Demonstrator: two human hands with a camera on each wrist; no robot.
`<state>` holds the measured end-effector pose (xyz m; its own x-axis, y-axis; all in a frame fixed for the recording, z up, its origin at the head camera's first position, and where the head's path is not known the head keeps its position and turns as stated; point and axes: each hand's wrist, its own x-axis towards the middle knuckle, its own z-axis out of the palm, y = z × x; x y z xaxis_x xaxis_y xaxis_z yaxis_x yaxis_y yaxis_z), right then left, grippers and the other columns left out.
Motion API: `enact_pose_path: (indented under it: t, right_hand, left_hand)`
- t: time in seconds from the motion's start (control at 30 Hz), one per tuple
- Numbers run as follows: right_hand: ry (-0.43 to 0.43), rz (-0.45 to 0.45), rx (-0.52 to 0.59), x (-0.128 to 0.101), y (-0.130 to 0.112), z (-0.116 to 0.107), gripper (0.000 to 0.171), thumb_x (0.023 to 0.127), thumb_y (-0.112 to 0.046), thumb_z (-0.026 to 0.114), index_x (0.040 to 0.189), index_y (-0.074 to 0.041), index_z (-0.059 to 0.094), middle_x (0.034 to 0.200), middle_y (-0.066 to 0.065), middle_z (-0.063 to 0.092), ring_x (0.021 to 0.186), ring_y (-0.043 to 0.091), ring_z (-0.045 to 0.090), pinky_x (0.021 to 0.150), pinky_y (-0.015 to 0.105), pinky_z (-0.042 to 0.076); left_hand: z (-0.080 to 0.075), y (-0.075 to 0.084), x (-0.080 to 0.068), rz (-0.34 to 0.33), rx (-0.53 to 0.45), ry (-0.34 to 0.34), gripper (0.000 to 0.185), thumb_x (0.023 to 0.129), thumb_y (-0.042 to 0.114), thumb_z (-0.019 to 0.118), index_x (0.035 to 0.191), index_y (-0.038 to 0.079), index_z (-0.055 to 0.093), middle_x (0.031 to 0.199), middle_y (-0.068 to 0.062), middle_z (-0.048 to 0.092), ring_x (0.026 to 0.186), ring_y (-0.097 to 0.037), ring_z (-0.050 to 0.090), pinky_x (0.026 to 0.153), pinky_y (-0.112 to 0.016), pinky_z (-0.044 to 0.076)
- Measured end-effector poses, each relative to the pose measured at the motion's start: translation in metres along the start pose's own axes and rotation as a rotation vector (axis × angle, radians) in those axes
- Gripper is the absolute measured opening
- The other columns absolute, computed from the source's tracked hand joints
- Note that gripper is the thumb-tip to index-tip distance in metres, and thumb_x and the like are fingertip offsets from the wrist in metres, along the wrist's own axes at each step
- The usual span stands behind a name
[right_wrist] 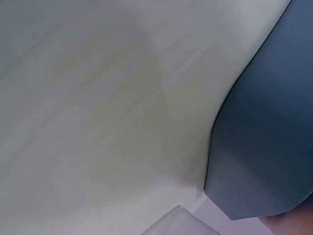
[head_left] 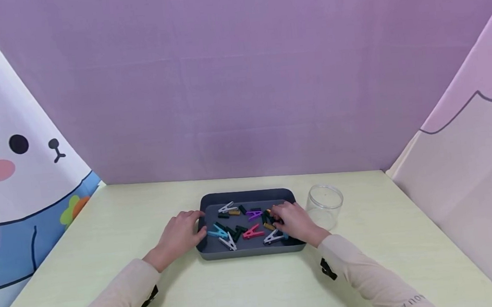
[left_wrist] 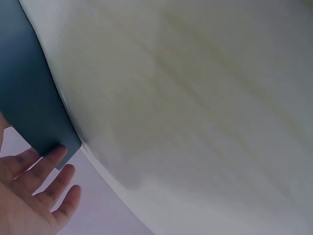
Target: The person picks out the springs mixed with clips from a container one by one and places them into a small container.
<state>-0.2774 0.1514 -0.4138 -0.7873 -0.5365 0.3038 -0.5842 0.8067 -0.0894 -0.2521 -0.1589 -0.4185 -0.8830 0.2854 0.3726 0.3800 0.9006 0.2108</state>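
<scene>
- Dark tray [head_left: 252,252] of coloured clothespins [head_left: 252,231] at table [head_left: 257,292] centre, long axis running left-right.
- Left hand [head_left: 179,236] against tray's left wall, fingers straight and relaxed, holding nothing.
- Right hand [head_left: 294,222] inside tray's right end, fingers curled among clothespins; grasp impossible to tell.
- Clear jar [head_left: 325,205] just right of tray.

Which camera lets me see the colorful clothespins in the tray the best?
The head view. It looks down into the dark tray, so the clothespins show between the left hand and right hand. The wrist views show only the tray's outer wall and the table, no clothespins.
</scene>
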Motion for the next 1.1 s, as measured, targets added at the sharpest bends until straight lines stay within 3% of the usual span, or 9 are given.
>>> enact_pose_path:
  t: [1.1]
  right_hand:
    - [-0.045,0.068,0.075,0.0064,-0.0036,0.0005,0.016,0.072,-0.009,0.073,0.086,-0.012,0.066,0.074,-0.004,0.060,0.075,0.014,0.050,0.070,0.037,0.043]
  left_hand:
    - [0.0030,0.0000,0.0015,-0.004,0.062,-0.022,0.034,0.078,0.029,0.066,0.104,0.008,0.063,0.101,-0.010,0.067,0.093,-0.028,0.060,0.073,-0.043,0.049]
